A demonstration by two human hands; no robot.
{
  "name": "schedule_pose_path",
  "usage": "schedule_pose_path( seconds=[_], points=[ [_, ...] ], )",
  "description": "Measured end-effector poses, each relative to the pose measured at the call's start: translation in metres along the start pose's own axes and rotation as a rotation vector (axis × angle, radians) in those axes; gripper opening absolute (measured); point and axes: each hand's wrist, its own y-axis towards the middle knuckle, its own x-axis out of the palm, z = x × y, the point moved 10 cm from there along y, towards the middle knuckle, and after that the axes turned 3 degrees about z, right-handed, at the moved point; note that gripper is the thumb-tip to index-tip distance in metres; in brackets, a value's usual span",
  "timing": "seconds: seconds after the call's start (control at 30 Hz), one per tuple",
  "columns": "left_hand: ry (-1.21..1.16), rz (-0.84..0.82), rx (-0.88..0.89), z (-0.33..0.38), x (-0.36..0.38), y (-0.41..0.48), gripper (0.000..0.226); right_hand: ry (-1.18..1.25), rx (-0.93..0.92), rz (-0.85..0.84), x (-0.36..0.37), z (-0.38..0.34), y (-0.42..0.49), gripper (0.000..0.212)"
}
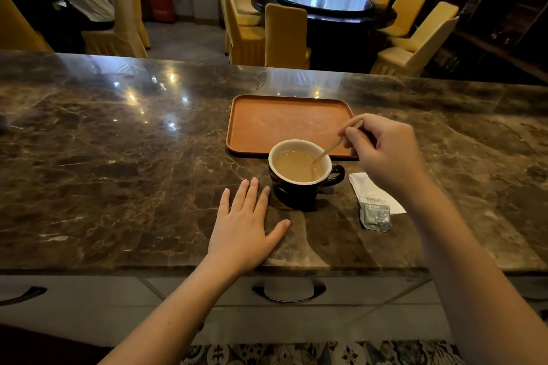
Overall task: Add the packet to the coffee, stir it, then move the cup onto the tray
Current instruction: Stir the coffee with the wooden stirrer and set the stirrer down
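A dark cup [299, 192] with a white inside holds pale milky coffee and stands on the marble counter, handle to the right. My right hand [385, 154] pinches a thin wooden stirrer [332, 147] whose lower end dips into the coffee. My left hand [246, 222] lies flat on the counter just left of the cup, fingers spread, holding nothing. A torn white and grey packet [375, 204] lies on the counter to the right of the cup. An empty orange-brown tray [284, 124] sits directly behind the cup.
The dark marble counter [118, 157] stretches wide to both sides. Drawer handles [289, 290] show below its front edge. Beyond the counter stand yellow-covered chairs [284, 35], a round dark table [324, 3], shelving at right and a person at far left.
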Motion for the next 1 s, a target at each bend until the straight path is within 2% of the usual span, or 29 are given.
schedule_pose_path(
  seconds=[0.63,0.9,1.0],
  points=[
    [0.015,0.006,0.005,0.0,0.0,0.0,0.083,-0.017,-0.07,0.142,-0.021,0.002,-0.015,0.018],
    [0.024,0.007,0.007,0.0,0.001,0.0,0.082,0.01,-0.04,0.13,-0.014,0.015,-0.019,0.018],
    [0.024,0.005,0.004,0.0,0.001,0.001,0.083,0.062,0.024,0.152,-0.02,0.025,-0.024,0.019]
  ],
)
